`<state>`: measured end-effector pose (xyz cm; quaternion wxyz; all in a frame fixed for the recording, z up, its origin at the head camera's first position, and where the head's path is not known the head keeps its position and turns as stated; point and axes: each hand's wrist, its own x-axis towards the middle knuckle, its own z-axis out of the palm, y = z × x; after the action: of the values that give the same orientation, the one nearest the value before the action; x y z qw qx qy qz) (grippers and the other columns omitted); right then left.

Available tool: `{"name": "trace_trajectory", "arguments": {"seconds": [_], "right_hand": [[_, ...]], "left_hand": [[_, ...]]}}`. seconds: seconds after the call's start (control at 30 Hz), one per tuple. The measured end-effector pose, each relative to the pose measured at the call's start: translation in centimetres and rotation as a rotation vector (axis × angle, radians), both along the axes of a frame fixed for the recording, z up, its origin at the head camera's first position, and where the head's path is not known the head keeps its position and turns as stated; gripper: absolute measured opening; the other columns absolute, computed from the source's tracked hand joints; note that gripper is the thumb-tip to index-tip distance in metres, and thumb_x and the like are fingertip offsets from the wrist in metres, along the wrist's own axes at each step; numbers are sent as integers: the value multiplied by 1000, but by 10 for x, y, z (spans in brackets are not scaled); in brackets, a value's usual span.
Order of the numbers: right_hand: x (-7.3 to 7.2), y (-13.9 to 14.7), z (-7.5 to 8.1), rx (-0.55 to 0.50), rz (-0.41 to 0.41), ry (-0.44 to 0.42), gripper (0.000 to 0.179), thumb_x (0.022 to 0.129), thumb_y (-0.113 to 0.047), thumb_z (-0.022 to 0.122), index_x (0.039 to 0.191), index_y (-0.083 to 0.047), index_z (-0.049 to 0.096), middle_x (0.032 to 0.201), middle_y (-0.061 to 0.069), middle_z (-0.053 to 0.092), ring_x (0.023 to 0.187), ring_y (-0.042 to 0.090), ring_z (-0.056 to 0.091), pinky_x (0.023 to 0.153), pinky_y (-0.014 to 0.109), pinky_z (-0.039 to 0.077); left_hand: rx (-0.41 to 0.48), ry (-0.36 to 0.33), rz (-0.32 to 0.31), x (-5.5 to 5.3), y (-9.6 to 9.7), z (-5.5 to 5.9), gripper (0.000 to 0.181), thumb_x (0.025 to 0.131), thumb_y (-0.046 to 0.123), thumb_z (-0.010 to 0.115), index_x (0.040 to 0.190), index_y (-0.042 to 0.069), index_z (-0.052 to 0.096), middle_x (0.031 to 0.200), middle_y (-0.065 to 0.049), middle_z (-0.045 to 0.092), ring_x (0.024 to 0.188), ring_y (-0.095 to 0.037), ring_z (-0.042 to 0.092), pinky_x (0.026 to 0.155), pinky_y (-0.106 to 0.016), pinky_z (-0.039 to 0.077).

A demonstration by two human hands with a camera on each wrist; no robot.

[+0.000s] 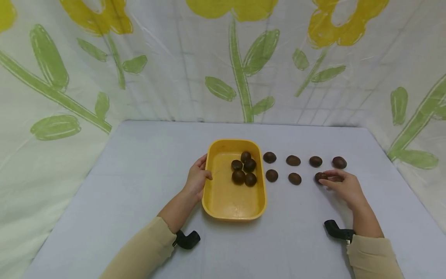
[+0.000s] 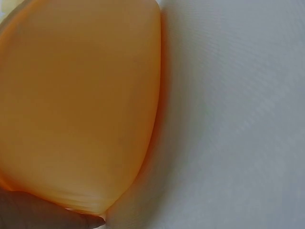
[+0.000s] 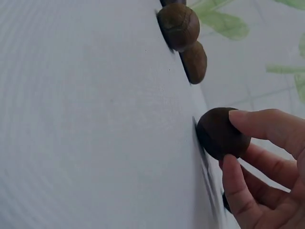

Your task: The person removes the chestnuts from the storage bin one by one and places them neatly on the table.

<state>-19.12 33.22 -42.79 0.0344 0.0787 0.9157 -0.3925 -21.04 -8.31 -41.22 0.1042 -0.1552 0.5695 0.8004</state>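
Observation:
My left hand (image 1: 198,179) grips the left rim of a yellow plastic tray (image 1: 232,214), thumb over the edge. In the left wrist view the tray's outer wall (image 2: 86,105) fills much of the picture. Several dark brown, roundish nuts (image 1: 238,177) lie in the tray's upper right part. At the right end of the front row, my right hand (image 1: 345,188) pinches another brown nut (image 3: 221,133) between thumb and fingertips, low at the white tabletop. The right wrist view shows the thumb and fingers on opposite sides of it.
Right of the tray, several brown nuts (image 1: 293,160) form a back row on the white table (image 1: 139,162). Two more nuts (image 1: 294,178) lie in the front row. A flower-printed curtain (image 1: 167,77) hangs behind. Black wrist devices (image 1: 188,240) are strapped to both forearms.

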Motion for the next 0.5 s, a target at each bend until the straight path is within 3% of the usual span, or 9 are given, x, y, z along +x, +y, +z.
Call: {"name": "trace_trajectory", "arguments": {"seconds": [0.23,0.5], "right_hand": [[1,1,0,-7,36,-36,58,82,-33,68,123,5,53,106,11,65,76,-16,48,66,11,42],[-1,-1,1,-1,67,-47,62,82,-32,69,127,4,49,118,23,57,80,-13,47,67,12,44]], "left_hand": [[7,-1,1,-1,0,1,81,69,-23,35,143,10,33,150,-6,32,135,-22,35,110,-37,32],[-4,-8,1,0,0,1,82,68,-23,35,143,10,34,151,-6,32,135,-21,34,110,-36,32]]}}
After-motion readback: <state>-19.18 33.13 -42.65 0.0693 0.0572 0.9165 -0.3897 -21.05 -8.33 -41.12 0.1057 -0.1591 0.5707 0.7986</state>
